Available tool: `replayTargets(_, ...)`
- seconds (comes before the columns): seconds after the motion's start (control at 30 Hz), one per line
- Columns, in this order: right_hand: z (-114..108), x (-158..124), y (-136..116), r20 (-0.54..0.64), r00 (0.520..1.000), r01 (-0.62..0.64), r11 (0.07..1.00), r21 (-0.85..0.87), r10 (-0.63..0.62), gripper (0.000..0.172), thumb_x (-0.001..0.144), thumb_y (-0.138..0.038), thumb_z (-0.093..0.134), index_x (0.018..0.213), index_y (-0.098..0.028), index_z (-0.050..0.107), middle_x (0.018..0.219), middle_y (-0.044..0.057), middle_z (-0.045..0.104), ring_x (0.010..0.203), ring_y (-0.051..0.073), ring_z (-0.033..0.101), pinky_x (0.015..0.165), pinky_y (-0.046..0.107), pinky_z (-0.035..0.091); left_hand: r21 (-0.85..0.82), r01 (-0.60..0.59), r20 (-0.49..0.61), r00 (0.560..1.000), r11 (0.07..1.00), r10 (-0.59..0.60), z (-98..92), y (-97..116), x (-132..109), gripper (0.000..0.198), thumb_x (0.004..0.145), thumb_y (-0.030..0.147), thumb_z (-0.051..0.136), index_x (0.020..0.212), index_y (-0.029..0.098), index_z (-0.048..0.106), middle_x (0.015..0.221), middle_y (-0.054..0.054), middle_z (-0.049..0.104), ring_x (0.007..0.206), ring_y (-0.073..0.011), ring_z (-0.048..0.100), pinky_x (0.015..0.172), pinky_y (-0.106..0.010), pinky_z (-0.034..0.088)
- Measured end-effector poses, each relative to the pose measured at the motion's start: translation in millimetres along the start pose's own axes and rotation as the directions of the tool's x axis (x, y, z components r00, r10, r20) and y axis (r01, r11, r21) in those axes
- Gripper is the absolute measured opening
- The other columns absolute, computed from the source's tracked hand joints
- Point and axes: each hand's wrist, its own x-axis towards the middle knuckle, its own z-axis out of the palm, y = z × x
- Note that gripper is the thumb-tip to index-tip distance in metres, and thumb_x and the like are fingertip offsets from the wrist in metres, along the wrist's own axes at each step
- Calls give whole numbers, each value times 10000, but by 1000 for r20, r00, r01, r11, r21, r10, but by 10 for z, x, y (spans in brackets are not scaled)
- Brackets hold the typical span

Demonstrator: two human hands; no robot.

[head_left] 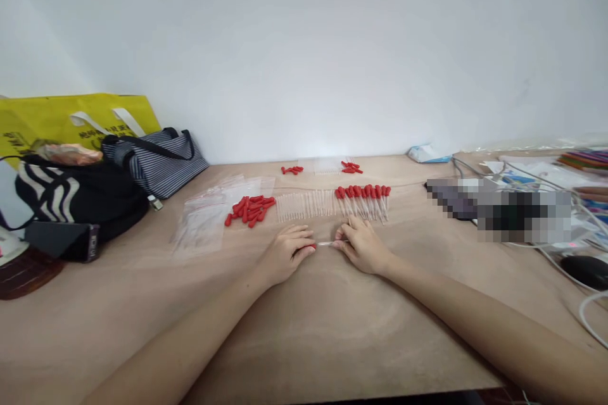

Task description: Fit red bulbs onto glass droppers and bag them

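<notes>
Two arms in shot, both bare from the frame's lower edge up to the fingertips. The left forearm (199, 329) is slim, smooth, tapering to a narrow wrist. The right forearm (475, 323), same build, looks broader near the lens. The left hand (285, 252) and right hand (363, 247) are bare too, fingers slender, nails too small to make out.

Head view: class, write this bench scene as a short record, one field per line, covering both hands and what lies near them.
left hand: pinching a red bulb
right hand: pinching a clear tube, its end at the bulb
behind hands: row of bare tubes, with row of capped tubes to its right
left of rows: pile of loose bulbs beside clear bags
surface: wooden table
</notes>
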Motion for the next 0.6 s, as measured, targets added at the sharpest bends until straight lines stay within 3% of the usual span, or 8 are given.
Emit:
replayTargets(0.23, 4, -22, -73, -106, 994, 35, 999, 30, -32, 90, 841, -249, 436, 834, -175, 486, 945, 79, 522, 919, 192, 472, 723, 311, 296, 11, -31, -57, 998, 999, 31, -3, 4, 4, 173, 858, 249, 419, 846, 184, 580, 813, -6, 656, 774, -140, 586, 857, -362, 377)
replayTargets(0.6, 14, -17, -60, -115, 987, 128, 984, 126, -114, 130, 860, -265, 395, 781, -177, 448, 696, -7, 566, 596, 113, 462, 727, 301, 253, -87, 49, -129, 990, 995, -60, -24, 149, 20, 164, 848, 246, 403, 797, 177, 542, 755, -8, 620, 749, -146, 561, 750, -298, 412)
